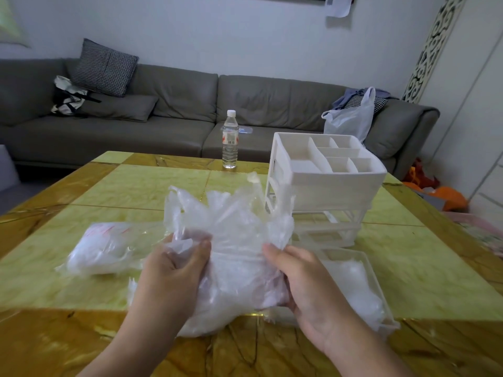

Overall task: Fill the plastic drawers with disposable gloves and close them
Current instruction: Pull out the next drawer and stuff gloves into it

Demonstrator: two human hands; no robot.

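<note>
- Two hands hold one crumpled wad of gloves [234,257] over the near edge of the surface [141,186], at its middle.
- Left hand [174,270] has its fingers [202,254] curled into the wad's left side, pinching a fold; right hand [304,278] has thumb and fingers clamped round the right side.
- Just right of the wad a pulled-out drawer [381,300] lies flat near the near right corner, already holding some loose gloves.
- Behind it, toward the right edge, stands the drawer unit [326,186], with a divided tray on top and open slots below.
- A second glove pack [103,246] lies well to the left, sealed as far as can be told.
- Likely step: carrying the wad into the drawer. To do it well, I would squeeze it smaller than the drawer's opening, lower it in flat, then press down with straight fingers so no film sticks above the rim and jams the slide.
- Gloves are thin, clear, crinkly film: slippery, springy, apt to puff back up and cling to skin, so release slowly.
- Drawer and unit are stiff white plastic with straight walls and square corners; light, so the unit may shift when a drawer is pushed home and is best steadied with the other hand.
- Surface is glossy yellow-green stone with brown borders; a water bottle [230,140] stands at its far edge.
</note>
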